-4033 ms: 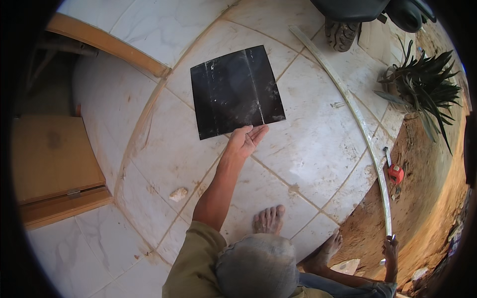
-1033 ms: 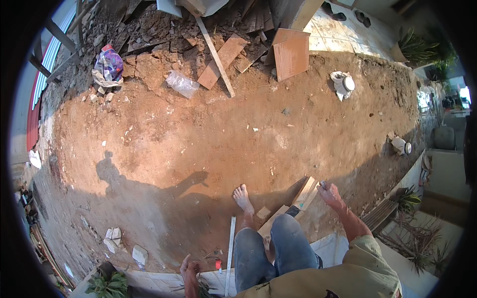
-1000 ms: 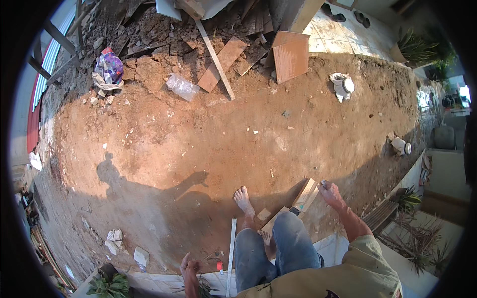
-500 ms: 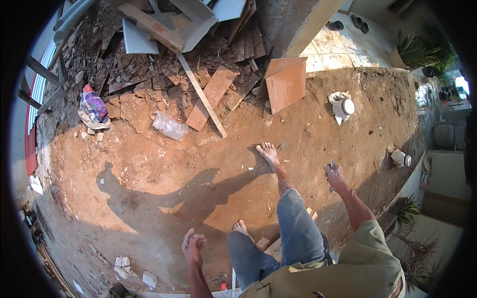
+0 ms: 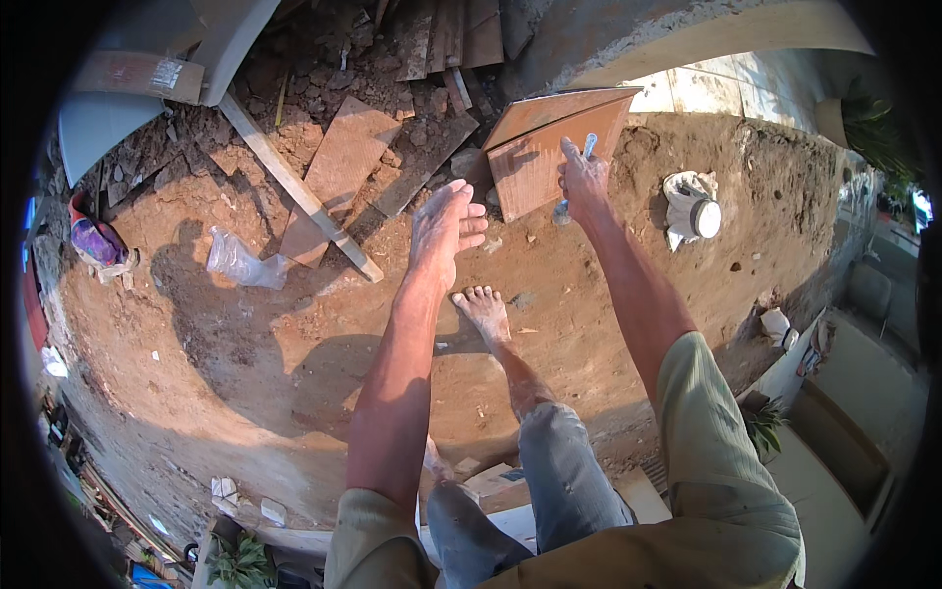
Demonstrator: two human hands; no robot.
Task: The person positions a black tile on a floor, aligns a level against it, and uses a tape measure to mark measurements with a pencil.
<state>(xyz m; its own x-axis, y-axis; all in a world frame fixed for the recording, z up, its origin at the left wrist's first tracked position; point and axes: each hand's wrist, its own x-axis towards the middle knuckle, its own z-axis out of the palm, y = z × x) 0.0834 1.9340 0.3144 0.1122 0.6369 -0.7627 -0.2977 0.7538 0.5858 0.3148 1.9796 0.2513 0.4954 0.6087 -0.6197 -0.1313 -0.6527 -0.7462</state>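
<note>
Tool in right hand: pale bluish-white. Panel just past right hand: orange-brown, faint paler streaks. Bundle right of right hand: white, with round white disc. Board beyond and left of left hand: reddish brown, plain. Wood strip left of left hand: pale grey-beige. Plastic bag, also left of it: clear, whitish glints. Printed bag farther left: purple, red patch, off-white lower down. Soil under both hands: orange-brown, darker where shaded. Nearer the body than both hands: sleeve olive-khaki; jeans faded blue-grey, whitish dust patches.
</note>
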